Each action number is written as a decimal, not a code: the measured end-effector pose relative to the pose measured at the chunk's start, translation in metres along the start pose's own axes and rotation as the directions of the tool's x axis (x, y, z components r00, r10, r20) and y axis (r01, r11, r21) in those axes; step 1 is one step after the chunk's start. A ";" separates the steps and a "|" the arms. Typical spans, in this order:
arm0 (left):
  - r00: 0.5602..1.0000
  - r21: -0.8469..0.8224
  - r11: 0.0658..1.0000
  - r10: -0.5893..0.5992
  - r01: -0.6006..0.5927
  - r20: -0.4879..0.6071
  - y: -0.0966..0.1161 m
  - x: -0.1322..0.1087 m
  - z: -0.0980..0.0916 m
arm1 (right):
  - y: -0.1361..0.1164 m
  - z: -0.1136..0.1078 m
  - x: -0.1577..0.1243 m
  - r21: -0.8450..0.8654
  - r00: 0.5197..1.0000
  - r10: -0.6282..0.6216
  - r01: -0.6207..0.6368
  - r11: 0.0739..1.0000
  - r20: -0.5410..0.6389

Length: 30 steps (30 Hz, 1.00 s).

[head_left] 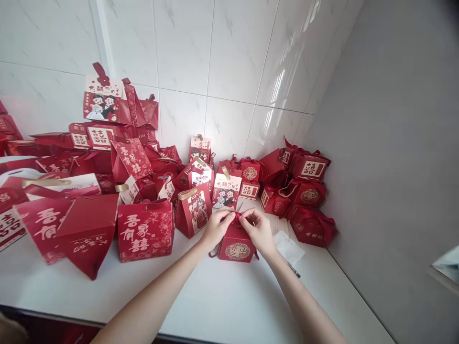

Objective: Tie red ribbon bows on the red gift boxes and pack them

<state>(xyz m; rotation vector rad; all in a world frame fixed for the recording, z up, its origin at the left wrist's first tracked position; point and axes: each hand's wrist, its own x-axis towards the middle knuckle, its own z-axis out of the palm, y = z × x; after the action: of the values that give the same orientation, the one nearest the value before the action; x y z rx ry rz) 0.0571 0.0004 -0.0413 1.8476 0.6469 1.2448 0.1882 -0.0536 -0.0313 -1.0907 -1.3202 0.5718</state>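
A small red gift box (pixel 237 250) with a round gold emblem on its front stands upright on the white table, between my two forearms. Red ribbon (pixel 236 218) is gathered at the top of the box. My left hand (pixel 219 224) pinches the ribbon from the left side, thumb and forefinger together. From the right, my right hand (pixel 258 230) pinches it too, the fingertips of both hands almost meeting. Ribbon ends hang down both sides of the box. My fingers partly hide the knot or bow, so its shape cannot be made out.
Many red gift boxes (pixel 145 231) crowd the left, stacked high against the tiled wall (pixel 182 48). Another pile (pixel 311 193) stands at the right by a grey wall (pixel 387 143). A clear plastic bag (pixel 288 246) and a black pen (pixel 294 270) lie beside my right wrist.
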 end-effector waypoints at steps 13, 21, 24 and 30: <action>0.989 -0.150 0.980 -0.121 0.133 0.083 0.009 -0.004 -0.009 | -0.010 0.010 -0.014 -0.042 0.999 0.038 -0.039 0.998 -0.032; 0.981 -0.158 0.971 -0.167 0.182 0.103 0.013 -0.004 -0.011 | -0.018 0.004 -0.014 -0.123 0.996 0.088 -0.089 0.988 -0.012; 0.979 -0.175 0.965 -0.178 0.194 0.104 0.014 -0.004 -0.011 | -0.024 -0.002 -0.003 -0.123 0.989 0.105 -0.092 0.988 0.102; 0.970 -0.198 0.954 -0.203 0.227 0.135 0.012 -0.004 -0.014 | -0.020 -0.006 0.009 -0.099 0.957 0.043 -0.015 0.995 0.288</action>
<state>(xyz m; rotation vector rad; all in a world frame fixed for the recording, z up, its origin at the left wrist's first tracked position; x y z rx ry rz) 0.0427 -0.0046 -0.0303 1.6116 0.6103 1.0169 0.1915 -0.0558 -0.0091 -1.1365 -1.6023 0.7167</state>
